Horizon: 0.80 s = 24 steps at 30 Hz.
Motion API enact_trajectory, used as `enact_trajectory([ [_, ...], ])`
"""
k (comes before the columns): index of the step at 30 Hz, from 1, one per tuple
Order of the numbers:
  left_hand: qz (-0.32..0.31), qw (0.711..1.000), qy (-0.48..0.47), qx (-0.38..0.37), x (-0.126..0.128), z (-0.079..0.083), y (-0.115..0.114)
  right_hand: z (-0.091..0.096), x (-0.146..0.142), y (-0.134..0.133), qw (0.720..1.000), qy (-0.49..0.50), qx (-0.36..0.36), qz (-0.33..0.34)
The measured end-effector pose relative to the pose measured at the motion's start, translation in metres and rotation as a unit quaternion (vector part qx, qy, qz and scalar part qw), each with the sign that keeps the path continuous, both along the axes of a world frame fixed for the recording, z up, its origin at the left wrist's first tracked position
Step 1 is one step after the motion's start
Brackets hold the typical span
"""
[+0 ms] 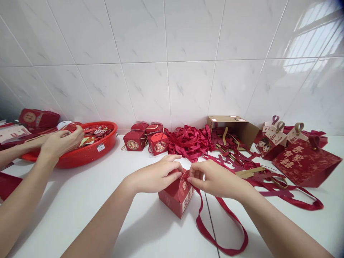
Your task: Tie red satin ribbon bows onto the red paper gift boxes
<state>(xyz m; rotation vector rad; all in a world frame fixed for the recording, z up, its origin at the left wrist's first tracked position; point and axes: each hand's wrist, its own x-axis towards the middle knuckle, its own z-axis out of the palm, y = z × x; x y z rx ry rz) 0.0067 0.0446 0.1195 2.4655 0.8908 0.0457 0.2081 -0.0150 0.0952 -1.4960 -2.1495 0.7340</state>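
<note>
A small red gift box (pixel 172 200) with gold and cream print stands on the white table, its rounded top flaps closed together. My left hand (pixel 158 175) holds the top of the box from the left, thumb and fingers at the flap edges. On the other side my right hand (pixel 212 179) pinches a dark red ribbon (pixel 200 222) against the flap. The ribbon hangs from there in a long loop on the table. What lies right between the fingertips is partly hidden.
Finished red boxes (pixel 135 139) stand by the tiled wall, beside a ribbon pile (pixel 188 139). A cardboard box (pixel 247 129) spills straps. Handled gift bags (pixel 306 161) are at right. At left, another person's hands (pixel 60 141) work over a red basin (pixel 88 154) of wrapped packets.
</note>
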Motion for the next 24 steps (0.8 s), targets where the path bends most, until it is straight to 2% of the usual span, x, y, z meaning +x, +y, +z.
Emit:
enact_trajectory([
  [5, 0.011, 0.998, -0.040, 0.037, 0.004, -0.003, -0.001, 0.000, 0.001, 0.001, 1.000, 0.002, 0.010, -0.001],
  [9, 0.035, 0.993, -0.087, 0.072, 0.002, 0.004, -0.006, -0.001, 0.004, 0.003, 0.996, 0.050, 0.051, -0.045],
  [12, 0.054, 0.982, -0.152, 0.096, -0.001, 0.011, -0.011, -0.002, 0.002, 0.006, 0.990, 0.124, 0.058, -0.031],
  [16, 0.062, 0.967, -0.218, 0.120, -0.006, 0.018, -0.018, 0.002, -0.003, 0.009, 0.966, 0.256, 0.007, 0.010],
  [19, 0.092, 0.976, -0.165, 0.110, -0.012, 0.020, -0.017, 0.011, 0.000, 0.004, 0.941, 0.336, 0.024, 0.015],
  [24, 0.164, 0.984, -0.031, 0.059, -0.021, 0.014, -0.006, 0.036, 0.011, -0.029, 0.915, 0.376, 0.137, -0.048],
])
